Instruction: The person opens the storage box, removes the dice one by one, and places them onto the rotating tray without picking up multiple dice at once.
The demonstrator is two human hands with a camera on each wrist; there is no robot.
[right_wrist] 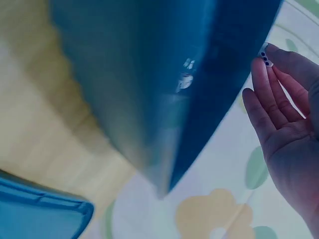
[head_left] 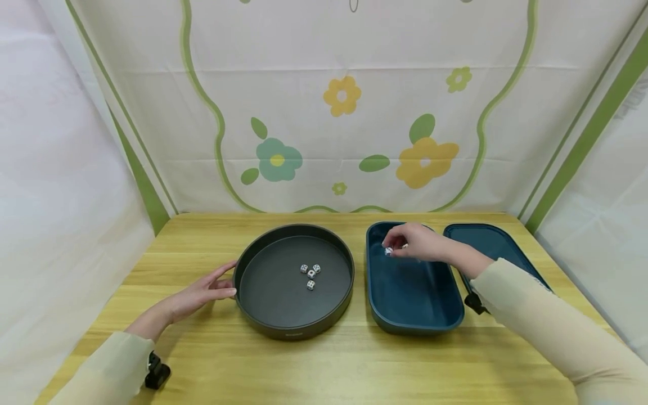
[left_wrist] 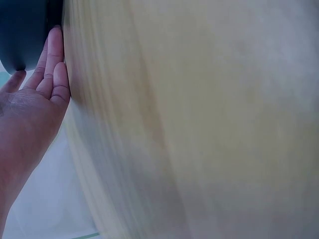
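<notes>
The right hand point(head_left: 420, 244) is pinching a white die point(head_left: 388, 251) in its fingertips, hovering over the far-left corner of the blue box point(head_left: 412, 323). The left hand point(head_left: 202, 289), fingers straight, is resting against the left rim of the round grey tray point(head_left: 293, 332), which is holding four dice point(head_left: 310, 274) near its centre.

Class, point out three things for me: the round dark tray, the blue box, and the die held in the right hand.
round dark tray point(head_left: 246, 264), head view, on its left rim.
blue box point(head_left: 412, 323), head view, on its near wall.
die point(head_left: 388, 251), head view, on its visible face at the right hand's fingertips.
</notes>
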